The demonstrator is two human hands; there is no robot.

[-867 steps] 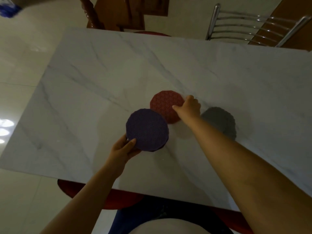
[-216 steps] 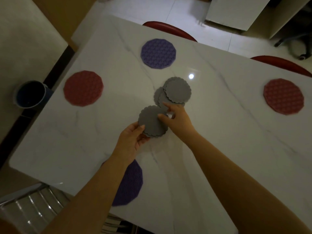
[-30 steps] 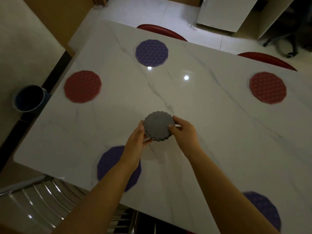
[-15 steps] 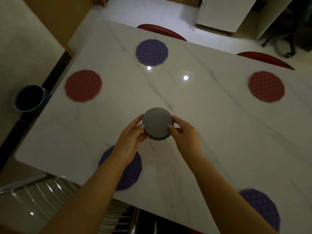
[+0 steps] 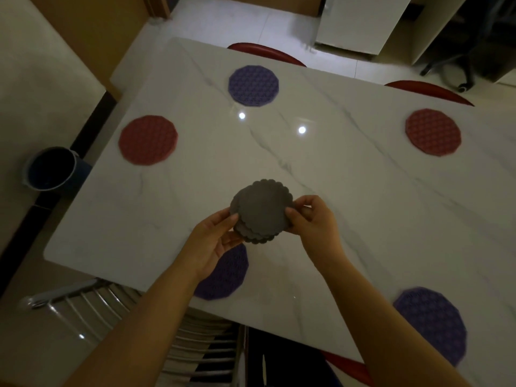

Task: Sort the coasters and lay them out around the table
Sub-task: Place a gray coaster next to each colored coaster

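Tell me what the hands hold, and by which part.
A stack of grey coasters, pinched at its opposite rims: left hand on the left edge, right hand on the right edge.

- The table (image 5: 363,191) under my hands is glossy white marble.
- The grey coasters (image 5: 262,210) I hold look matt.
- The chair (image 5: 92,305) is shiny metal.

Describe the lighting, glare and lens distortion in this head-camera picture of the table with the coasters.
Head view: dim overall, colours muted; two bright glare spots on the glossy table; its edges bow from the wide-angle lens; the grey coasters, gripped by the left hand and right hand, look slightly soft.
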